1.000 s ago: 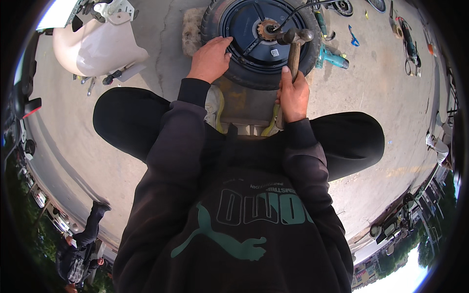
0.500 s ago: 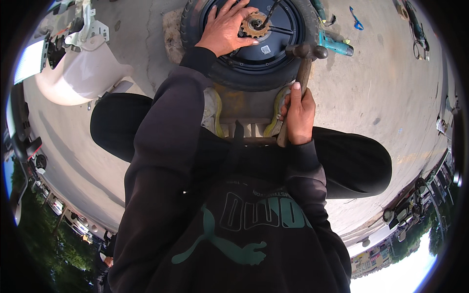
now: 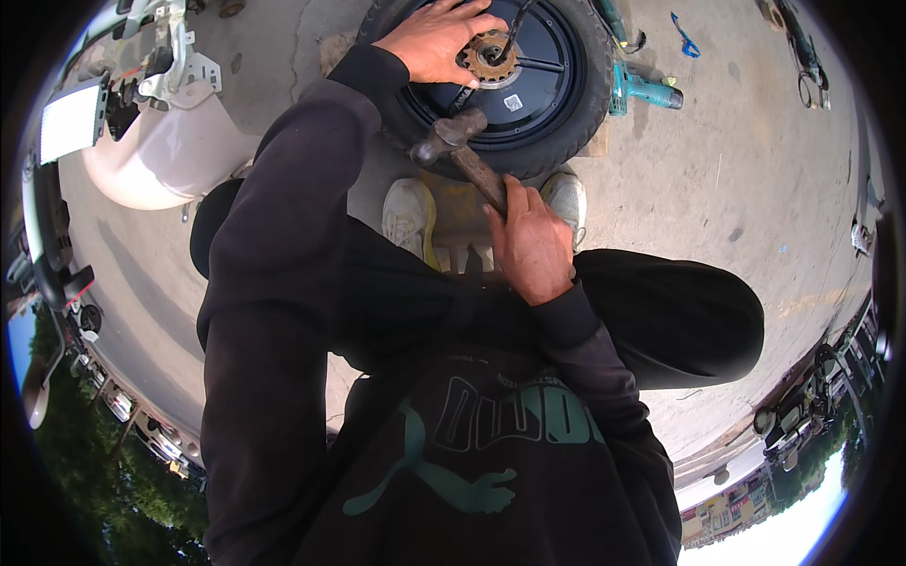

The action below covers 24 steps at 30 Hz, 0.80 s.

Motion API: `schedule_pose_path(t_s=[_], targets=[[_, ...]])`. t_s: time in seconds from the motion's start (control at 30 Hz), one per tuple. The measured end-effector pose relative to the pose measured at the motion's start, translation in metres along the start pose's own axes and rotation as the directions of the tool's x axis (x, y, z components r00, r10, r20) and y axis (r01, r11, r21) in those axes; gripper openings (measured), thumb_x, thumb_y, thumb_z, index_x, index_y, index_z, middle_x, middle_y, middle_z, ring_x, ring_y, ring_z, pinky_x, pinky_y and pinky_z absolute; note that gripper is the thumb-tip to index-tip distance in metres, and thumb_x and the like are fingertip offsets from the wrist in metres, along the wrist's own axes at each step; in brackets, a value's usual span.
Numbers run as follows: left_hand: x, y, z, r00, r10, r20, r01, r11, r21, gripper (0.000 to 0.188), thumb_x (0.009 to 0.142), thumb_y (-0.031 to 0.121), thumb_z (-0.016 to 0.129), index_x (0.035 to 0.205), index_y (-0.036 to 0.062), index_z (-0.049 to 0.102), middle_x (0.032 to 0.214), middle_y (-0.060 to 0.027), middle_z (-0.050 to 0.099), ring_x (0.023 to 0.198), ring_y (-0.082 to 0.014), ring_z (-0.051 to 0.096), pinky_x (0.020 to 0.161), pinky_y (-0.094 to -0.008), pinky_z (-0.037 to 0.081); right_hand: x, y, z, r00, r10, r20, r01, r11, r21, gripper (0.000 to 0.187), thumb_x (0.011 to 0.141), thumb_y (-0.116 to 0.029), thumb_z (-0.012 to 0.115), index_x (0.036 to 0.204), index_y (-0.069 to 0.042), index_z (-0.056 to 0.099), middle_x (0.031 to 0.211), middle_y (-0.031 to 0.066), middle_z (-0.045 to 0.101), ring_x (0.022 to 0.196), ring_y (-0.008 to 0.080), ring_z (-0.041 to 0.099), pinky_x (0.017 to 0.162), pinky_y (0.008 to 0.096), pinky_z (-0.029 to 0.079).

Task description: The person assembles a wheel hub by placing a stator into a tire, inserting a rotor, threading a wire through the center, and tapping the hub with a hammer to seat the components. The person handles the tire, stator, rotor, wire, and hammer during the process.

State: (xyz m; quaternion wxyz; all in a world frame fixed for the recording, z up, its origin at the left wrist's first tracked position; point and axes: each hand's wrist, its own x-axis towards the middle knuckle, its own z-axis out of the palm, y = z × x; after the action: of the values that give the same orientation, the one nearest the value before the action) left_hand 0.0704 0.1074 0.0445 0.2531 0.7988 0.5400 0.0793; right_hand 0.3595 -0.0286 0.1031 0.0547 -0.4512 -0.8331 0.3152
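Note:
A black wheel (image 3: 583, 118) lies flat on the ground in front of me, with a rusty sprocket (image 3: 489, 57) at the middle of its hub. A black cable (image 3: 516, 31) comes out at the sprocket. My left hand (image 3: 436, 47) rests on the hub with its fingers spread, thumb and forefinger on either side of the sprocket. My right hand (image 3: 536, 241) is wrapped round the wooden handle of a hammer (image 3: 479, 174). The hammer's head is over the wheel's near left edge, tilted left; whether it touches the tyre I cannot tell.
Right of the wheel lies a teal power tool (image 3: 651, 91), with a small blue item (image 3: 686, 36) beyond it. A whitish curved panel (image 3: 156, 156) and metal vehicle parts stand at the left. My shoes (image 3: 408, 215) are close to the tyre. A wooden block (image 3: 335, 47) shows under the wheel.
My right hand has swung the hammer leftward from the wheel's right side to its near left edge. My left hand has shifted slightly up and stays spread by the sprocket.

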Motion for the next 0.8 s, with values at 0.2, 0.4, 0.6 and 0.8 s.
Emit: schedule_pose_path(t_s=[0.2,0.4,0.6,0.8], targets=[[-0.007,-0.005,0.008,0.997,0.023,-0.069,-0.021,1.000,0.023,0.085,0.072,0.053,0.087,0.143,0.0158,0.060,0.161,-0.0277,0.037,0.149,-0.0476,0.033,0.123,-0.0534,0.028,0.000,-0.004,-0.004,0.995,0.094,-0.042,-0.088,0.987,0.137,0.041,0.098,-0.024,0.070,0.127,0.004,0.061,0.098,0.0238,0.070,0.086,0.0417,0.071,0.074,0.0461,0.057],[-0.009,0.004,0.068,0.925,-0.121,-0.360,0.164,0.982,0.091,0.085,0.074,0.057,0.088,0.147,0.0314,0.053,0.168,-0.0024,0.034,0.158,-0.0314,0.021,0.123,-0.0631,0.021,0.010,0.036,-0.009,0.838,0.545,0.027,-0.438,0.641,0.630,0.037,0.109,-0.031,0.057,0.107,0.005,0.059,0.070,0.0130,0.061,0.059,0.0252,0.062,0.057,0.0399,0.051],[-0.010,0.013,0.075,0.866,-0.163,-0.472,0.225,0.971,0.079,0.090,0.074,0.064,0.085,0.151,0.0313,0.052,0.168,-0.0081,0.034,0.157,-0.0322,0.026,0.125,-0.0577,0.022,0.018,0.035,-0.025,0.766,0.622,0.160,-0.426,0.306,0.851,0.042,0.112,-0.039,0.049,0.090,-0.003,0.053,0.072,0.0012,0.052,0.054,0.0074,0.050,0.047,0.0263,0.044],[-0.012,0.014,0.081,0.823,-0.206,-0.530,0.295,0.951,0.088,0.089,0.074,0.066,0.083,0.152,0.0372,0.053,0.168,-0.0150,0.031,0.154,-0.0382,0.029,0.124,-0.0525,0.027,0.033,0.038,-0.027,0.771,0.620,0.146,-0.484,0.421,0.767,0.042,0.110,-0.037,0.053,0.089,-0.001,0.053,0.071,0.0035,0.055,0.053,0.0100,0.053,0.046,0.0287,0.046]])
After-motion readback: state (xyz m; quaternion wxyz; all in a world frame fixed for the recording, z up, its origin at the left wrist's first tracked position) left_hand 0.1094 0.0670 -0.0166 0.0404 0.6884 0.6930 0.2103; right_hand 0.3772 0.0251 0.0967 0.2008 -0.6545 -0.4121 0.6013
